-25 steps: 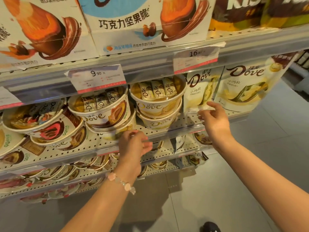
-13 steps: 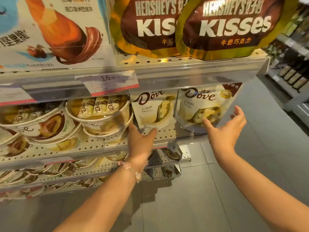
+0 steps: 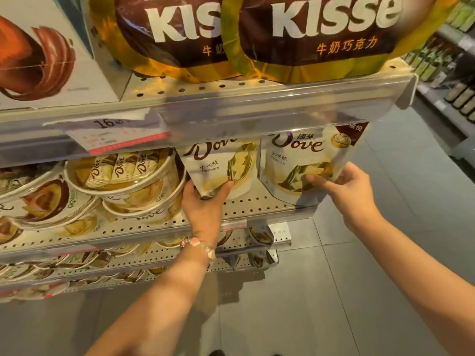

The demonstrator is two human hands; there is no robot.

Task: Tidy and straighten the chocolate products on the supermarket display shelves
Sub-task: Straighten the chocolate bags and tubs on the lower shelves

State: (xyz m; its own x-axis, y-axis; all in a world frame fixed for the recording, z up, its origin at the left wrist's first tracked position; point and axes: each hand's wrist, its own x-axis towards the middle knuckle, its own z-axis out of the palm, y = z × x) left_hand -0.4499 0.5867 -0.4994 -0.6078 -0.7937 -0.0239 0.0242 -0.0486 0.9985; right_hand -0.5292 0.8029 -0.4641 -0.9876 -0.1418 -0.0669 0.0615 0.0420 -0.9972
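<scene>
Shelf (image 3: 257, 205), Dove tubs (image 3: 123, 181) beside pouches (image 3: 295, 160)

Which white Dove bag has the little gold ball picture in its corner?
The right-hand Dove bag, held by the right hand. The left Dove bag shows no such picture.

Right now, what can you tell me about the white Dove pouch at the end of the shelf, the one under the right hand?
The right Dove pouch is a glossy, soft-looking bag, white with brown Dove lettering, small Chinese print, a picture of pale chocolate pieces and a dark corner patch with a gold ball. It stands upright at the outer end of the perforated shelf, its top hidden behind the clear rail above. The right hand grips it, thumb across the front and fingers round its outer edge. A matching pouch stands beside it.
</scene>
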